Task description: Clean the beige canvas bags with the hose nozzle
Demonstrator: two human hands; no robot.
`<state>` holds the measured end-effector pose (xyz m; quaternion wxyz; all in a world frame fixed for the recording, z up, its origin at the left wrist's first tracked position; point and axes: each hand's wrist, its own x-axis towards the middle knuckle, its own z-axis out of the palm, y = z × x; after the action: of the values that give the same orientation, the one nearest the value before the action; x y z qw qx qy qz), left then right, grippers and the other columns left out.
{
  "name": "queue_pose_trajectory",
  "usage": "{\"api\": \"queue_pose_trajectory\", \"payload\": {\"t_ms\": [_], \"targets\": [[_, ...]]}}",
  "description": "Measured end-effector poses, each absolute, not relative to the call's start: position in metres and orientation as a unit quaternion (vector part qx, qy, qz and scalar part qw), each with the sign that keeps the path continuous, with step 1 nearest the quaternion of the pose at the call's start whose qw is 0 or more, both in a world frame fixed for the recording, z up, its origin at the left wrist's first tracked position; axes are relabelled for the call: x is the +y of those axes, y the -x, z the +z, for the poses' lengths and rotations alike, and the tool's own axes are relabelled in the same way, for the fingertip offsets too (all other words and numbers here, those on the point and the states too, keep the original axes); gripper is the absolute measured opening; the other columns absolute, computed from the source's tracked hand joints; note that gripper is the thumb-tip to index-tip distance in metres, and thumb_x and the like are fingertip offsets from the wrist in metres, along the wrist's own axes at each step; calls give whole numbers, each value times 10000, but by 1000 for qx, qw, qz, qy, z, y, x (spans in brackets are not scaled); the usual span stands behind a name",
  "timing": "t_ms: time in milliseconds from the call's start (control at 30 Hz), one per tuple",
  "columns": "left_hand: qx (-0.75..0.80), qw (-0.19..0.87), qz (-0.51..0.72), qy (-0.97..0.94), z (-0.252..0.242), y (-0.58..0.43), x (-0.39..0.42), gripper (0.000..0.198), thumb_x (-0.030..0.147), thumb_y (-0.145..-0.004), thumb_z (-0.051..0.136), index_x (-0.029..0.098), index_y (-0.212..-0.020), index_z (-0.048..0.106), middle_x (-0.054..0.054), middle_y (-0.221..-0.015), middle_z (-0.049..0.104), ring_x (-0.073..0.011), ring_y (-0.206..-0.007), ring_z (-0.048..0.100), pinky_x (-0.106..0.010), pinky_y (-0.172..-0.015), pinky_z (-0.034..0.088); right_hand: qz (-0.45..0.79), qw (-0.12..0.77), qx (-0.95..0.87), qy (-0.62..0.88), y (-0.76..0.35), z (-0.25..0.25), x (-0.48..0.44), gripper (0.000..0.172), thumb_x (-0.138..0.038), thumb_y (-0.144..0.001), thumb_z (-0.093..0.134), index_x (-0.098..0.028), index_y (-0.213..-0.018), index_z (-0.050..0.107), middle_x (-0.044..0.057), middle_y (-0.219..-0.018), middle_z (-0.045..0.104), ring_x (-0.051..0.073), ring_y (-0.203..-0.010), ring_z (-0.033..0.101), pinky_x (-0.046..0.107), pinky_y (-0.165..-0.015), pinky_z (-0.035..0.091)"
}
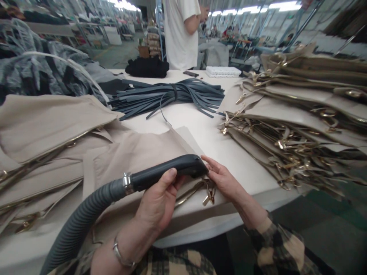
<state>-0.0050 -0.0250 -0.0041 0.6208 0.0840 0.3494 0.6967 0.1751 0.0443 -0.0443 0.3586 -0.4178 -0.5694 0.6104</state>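
My left hand (157, 202) is wrapped round the dark handle of a hose tool (169, 172), whose grey ribbed hose (83, 219) runs off to the lower left. The tool's nose rests over a beige fabric piece (137, 152) at the table's near edge. My right hand (222, 179) lies on that piece just right of the nose, fingers stretched toward it, beside a gold zipper pull (209, 194).
Beige zippered pieces are piled at the left (43, 126) and stacked high at the right (301, 114). A bundle of dark grey straps (172, 95) lies mid-table on the white table (218, 141). A person in a white shirt (179, 34) stands at the far end.
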Motion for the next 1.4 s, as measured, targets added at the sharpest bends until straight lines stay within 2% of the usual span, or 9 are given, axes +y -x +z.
{"api": "queue_pose_trajectory", "payload": {"t_ms": [100, 200, 300, 567, 733, 867, 1067, 1333, 1400], "targets": [[340, 626, 697, -81, -3, 1, -20, 260, 194, -643, 877, 159, -865, 746, -53, -922, 755, -221, -1006, 671, -389, -970, 538, 588, 364, -609, 388, -174, -46, 43, 532, -255, -783, 608, -213, -1313, 579, 18, -988, 659, 187, -998, 590, 304, -871, 453], [362, 610, 699, -91, -3, 13, -28, 278, 201, -638, 877, 168, -879, 744, -52, -943, 755, -245, -1028, 668, -420, -981, 532, 542, 345, -631, 435, -177, -49, 43, 632, -235, -827, 537, -193, -1451, 445, -38, -756, 591, 130, -692, 551, 262, -690, 456], [390, 599, 691, -105, -8, 32, -43, 309, 203, -645, 869, 183, -927, 744, -50, -976, 756, -271, -1072, 659, -450, -1009, 509, 449, 290, -705, 467, -180, -49, 45, 545, -190, -867, 470, -196, -1410, 522, -49, -686, 556, 108, -571, 472, 247, -615, 434], [388, 611, 677, -132, -26, 39, -55, 282, 200, -664, 855, 202, -925, 748, -25, -973, 749, -214, -1006, 659, -355, -970, 517, 130, 146, -917, 348, -179, -32, 57, 547, -45, -880, 397, -266, -1333, 610, 100, -1157, 629, 197, -962, 612, 321, -813, 505], [380, 621, 674, -122, -32, 41, -55, 274, 214, -667, 858, 203, -917, 749, -17, -962, 745, -212, -998, 651, -367, -994, 493, 233, 171, -871, 397, -171, -22, 61, 463, -155, -938, 422, -186, -1385, 539, 85, -1073, 685, 176, -922, 643, 313, -860, 504], [371, 627, 674, -121, -34, 40, -54, 325, 205, -683, 843, 205, -992, 740, -28, -989, 738, -222, -1026, 638, -413, -1060, 434, 335, 129, -788, 500, -140, -20, 90, 616, -348, -881, 606, -122, -1439, 471, 72, -986, 724, 195, -848, 656, 331, -850, 500], [367, 617, 687, -111, -26, 24, -42, 423, 257, -654, 858, 215, -1053, 727, -39, -984, 730, -244, -1000, 639, -437, -1039, 437, 389, 122, -740, 535, -94, -28, 147, 397, -212, -710, 722, -166, -1104, 718, 78, -969, 740, 270, -1001, 646, 363, -951, 448], [362, 634, 661, -174, -29, 21, -43, 313, 259, -690, 824, 202, -982, 726, -73, -1028, 730, -277, -1041, 637, -441, -1036, 423, 443, 191, -696, 532, -75, -35, 204, 93, -234, -660, 699, -166, -723, 686, 54, -681, 693, 246, -756, 643, 353, -774, 496], [369, 623, 673, -152, -22, 30, -46, 321, 264, -665, 840, 201, -959, 726, -64, -999, 733, -273, -1023, 643, -445, -1033, 428, 475, 227, -667, 527, -75, -42, 204, 162, -326, -716, 659, -165, -728, 672, 61, -688, 695, 241, -743, 645, 346, -729, 505]]}}
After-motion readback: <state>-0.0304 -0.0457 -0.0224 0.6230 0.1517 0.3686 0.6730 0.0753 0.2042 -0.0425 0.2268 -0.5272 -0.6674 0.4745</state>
